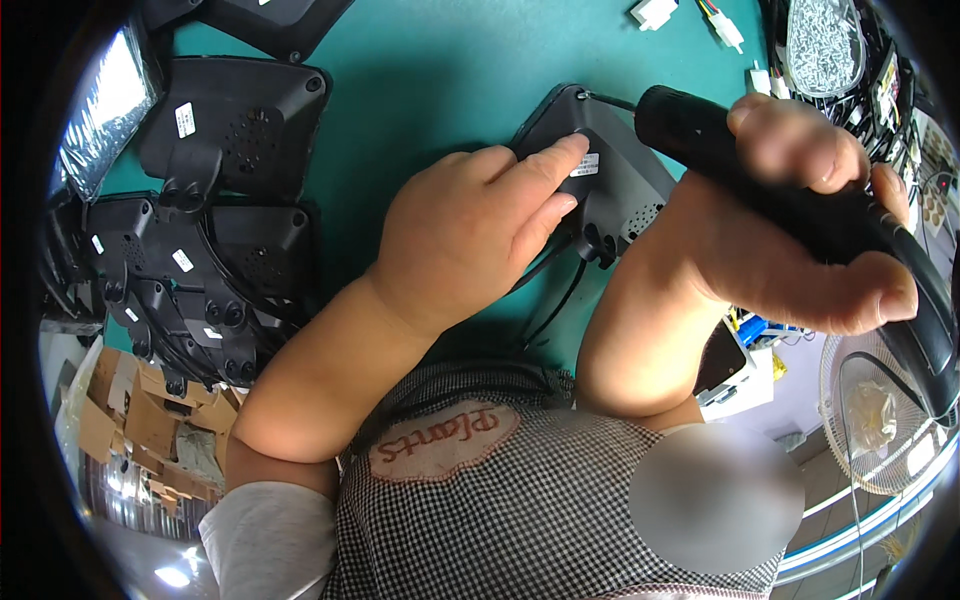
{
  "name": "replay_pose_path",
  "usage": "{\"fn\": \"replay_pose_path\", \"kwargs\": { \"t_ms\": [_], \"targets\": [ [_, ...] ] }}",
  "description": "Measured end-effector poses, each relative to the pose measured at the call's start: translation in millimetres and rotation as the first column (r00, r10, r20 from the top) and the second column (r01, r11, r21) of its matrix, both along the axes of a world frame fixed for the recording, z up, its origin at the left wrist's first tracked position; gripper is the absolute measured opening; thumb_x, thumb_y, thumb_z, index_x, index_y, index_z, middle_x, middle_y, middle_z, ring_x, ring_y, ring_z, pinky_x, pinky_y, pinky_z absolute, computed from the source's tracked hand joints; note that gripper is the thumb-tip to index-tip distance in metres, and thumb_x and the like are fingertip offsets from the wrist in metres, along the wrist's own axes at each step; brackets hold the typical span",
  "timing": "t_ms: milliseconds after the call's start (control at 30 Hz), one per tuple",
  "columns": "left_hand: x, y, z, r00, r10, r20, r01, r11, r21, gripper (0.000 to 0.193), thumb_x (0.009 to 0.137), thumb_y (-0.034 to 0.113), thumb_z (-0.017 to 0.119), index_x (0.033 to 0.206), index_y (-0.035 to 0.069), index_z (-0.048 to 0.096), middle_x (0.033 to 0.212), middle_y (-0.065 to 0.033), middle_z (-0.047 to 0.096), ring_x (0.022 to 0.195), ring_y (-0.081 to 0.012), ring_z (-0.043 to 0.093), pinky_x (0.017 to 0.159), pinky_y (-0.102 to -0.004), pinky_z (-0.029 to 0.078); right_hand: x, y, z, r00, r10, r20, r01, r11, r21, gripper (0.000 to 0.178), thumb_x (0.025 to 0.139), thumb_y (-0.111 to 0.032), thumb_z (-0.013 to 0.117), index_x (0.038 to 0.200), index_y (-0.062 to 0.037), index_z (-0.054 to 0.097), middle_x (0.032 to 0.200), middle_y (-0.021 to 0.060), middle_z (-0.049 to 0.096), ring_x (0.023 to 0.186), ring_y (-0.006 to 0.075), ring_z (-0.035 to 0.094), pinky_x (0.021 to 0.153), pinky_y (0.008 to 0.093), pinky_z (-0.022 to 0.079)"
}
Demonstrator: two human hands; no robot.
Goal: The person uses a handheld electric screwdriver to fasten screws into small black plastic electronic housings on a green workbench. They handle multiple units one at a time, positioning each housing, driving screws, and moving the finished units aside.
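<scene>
- Left grip (470,218): index finger and thumb spread apart; the index fingertip rests on a black housing (628,165), beside its white label (586,165);
- Right grip (745,240): wrapped round a black screwdriver (848,226); its slim bit reaches a corner of the housing;
- The housing is on the green worktop (410,90), between both grips;
- Similar black housings (280,120) lie overlapping at left; silver screws (825,45) fill a clear tray (822,94) at upper right.

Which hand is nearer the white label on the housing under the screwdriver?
Left. The left hand has fingers on the housing, one close beside the label; the right hand grips the screwdriver, farther right.
</scene>
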State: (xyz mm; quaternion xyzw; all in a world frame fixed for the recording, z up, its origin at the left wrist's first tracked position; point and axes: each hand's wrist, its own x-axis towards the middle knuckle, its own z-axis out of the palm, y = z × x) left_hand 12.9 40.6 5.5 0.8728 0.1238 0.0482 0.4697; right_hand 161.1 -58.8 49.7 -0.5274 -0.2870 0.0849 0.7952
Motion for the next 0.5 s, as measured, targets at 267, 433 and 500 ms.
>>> {"fn": "replay_pose_path", "kwargs": {
  "t_ms": [267,433,500],
  "targets": [
    [0.9,-0.1,0.0,1.0,-0.008,-0.005,0.008,1.0,-0.016,0.038,0.074,0.015,0.065,0.111,0.011,0.059,0.067,-0.007,0.055,0.058,-0.0235,0.053,0.054,-0.0326,0.044,-0.7,1.7,-5.0,0.999,-0.005,0.039,0.004,1.0,0.007,0.057,0.082,-0.064,0.039,0.102,-0.0141,0.058,0.077,0.0084,0.062,0.059,0.0232,0.057,0.057,0.0391,0.047],
    [0.3,0.2,-1.1,1.0,-0.015,-0.028,0.014,1.0,-0.012,0.037,0.074,0.014,0.065,0.111,0.012,0.059,0.068,-0.0071,0.056,0.059,-0.0239,0.053,0.055,-0.0327,0.044,-2.7,0.0,-2.7,0.998,0.003,0.064,-0.003,1.0,0.0,0.057,0.082,-0.064,0.039,0.104,-0.0144,0.057,0.078,0.0081,0.062,0.061,0.0231,0.058,0.057,0.0388,0.048],
    [0.8,0.5,-0.6,0.999,-0.019,-0.041,0.018,1.0,-0.008,0.037,0.074,0.014,0.065,0.111,0.012,0.059,0.069,-0.0072,0.056,0.06,-0.024,0.054,0.055,-0.0329,0.045,-2.7,-1.1,-2.2,0.999,0.018,0.048,-0.019,1.0,0.019,0.057,0.082,-0.064,0.039,0.104,-0.0145,0.057,0.08,0.0082,0.062,0.062,0.0231,0.058,0.058,0.0389,0.048]
  ]
}}
